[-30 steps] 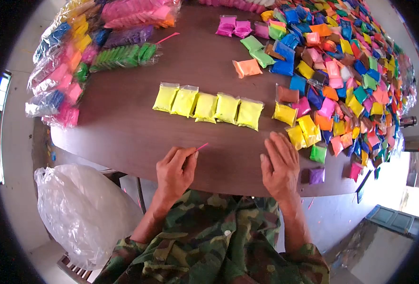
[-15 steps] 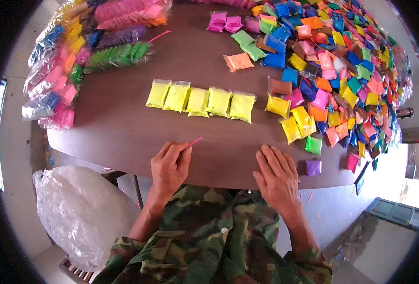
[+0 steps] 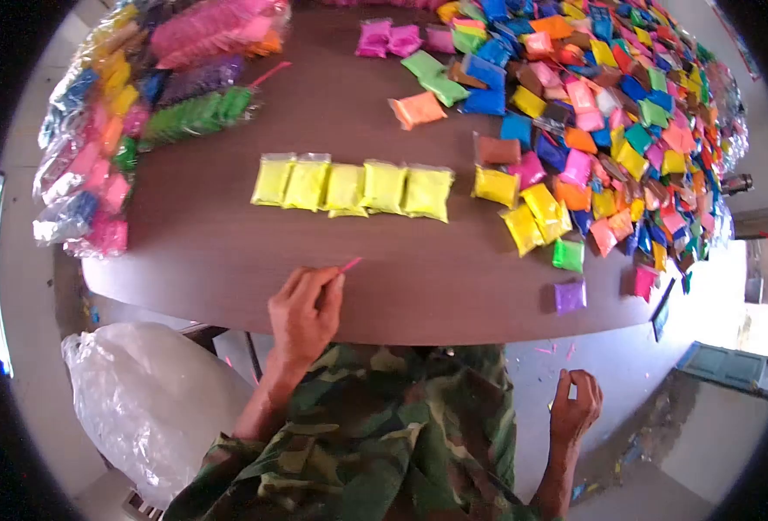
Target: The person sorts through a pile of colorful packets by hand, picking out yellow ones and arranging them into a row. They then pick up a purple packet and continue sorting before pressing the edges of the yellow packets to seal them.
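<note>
Several neon yellow packets [image 3: 346,187] lie side by side in a slightly overlapping row on the brown table [image 3: 228,252]. Below the row, my left hand [image 3: 306,314] is at the table's front edge, its thumb and forefinger pinching a thin pink strip [image 3: 350,265] that points up and to the right. My right hand [image 3: 575,405] is off the table, over the floor at the lower right, with its fingers curled. Whether it holds anything is too small to make out.
A large heap of small coloured packets [image 3: 592,122] covers the right side. Long clear bags of packets [image 3: 195,115] are stacked at the left. A purple packet [image 3: 570,296] lies near the front edge. A big clear plastic bag [image 3: 154,408] stands at the lower left.
My right hand has left the table top, moving down and right past the edge, and its fingers have curled. My left hand still pinches the pink strip. The view has shifted slightly.
</note>
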Tool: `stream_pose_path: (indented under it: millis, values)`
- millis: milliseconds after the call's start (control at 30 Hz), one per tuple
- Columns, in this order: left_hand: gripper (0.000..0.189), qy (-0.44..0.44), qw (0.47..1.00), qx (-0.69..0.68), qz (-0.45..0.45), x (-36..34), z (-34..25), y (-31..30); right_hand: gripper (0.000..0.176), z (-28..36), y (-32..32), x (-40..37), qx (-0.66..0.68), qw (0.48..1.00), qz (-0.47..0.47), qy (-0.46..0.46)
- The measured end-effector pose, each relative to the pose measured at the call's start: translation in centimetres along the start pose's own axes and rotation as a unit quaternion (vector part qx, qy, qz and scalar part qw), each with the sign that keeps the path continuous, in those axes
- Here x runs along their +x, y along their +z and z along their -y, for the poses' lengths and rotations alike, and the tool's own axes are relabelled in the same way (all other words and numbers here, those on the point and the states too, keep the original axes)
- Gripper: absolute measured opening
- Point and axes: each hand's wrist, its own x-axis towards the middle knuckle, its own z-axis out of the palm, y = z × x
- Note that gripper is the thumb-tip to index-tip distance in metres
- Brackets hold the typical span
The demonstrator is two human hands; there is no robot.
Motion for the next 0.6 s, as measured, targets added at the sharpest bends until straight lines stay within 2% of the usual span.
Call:
stream_pose_path:
  millis: [100, 133, 233, 300, 367, 467, 600]
  values:
    - [0.010, -0.037, 0.999, -0.014, 0.007, 0.1, -0.8, -0.3, 0.005, 4.4, 0.7, 3.6, 0.109, 0.993, -0.016, -0.037]
    - [0.011, -0.012, 0.999, -0.030, -0.026, 0.1, -0.5, 0.1, 0.006, 6.3, 1.1, 5.0, 0.150, 0.987, -0.020, -0.058]
    - [0.011, -0.037, 0.999, -0.016, -0.009, -0.2, -0.5, -0.2, 0.013, 12.7, 1.8, 8.9, 0.261, 0.958, 0.000, -0.116]
    - [0.011, -0.031, 0.999, -0.016, -0.019, -0.1, -0.4, -0.1, 0.020, 16.6, 2.3, 11.5, 0.249, 0.936, -0.019, -0.248]
    - [0.012, -0.032, 0.999, -0.020, -0.028, 0.0, -0.5, -0.1, 0.026, 19.5, 3.6, 13.1, 0.259, 0.919, -0.004, -0.299]
    - [0.012, -0.024, 0.999, -0.021, -0.029, 0.0, -0.5, -0.2, 0.030, 23.2, 5.0, 15.4, 0.233, 0.904, -0.026, -0.357]
    - [0.012, -0.034, 0.999, -0.023, -0.024, 0.1, -0.5, -0.1, 0.039, 25.7, 6.7, 17.8, 0.206, 0.897, -0.024, -0.391]
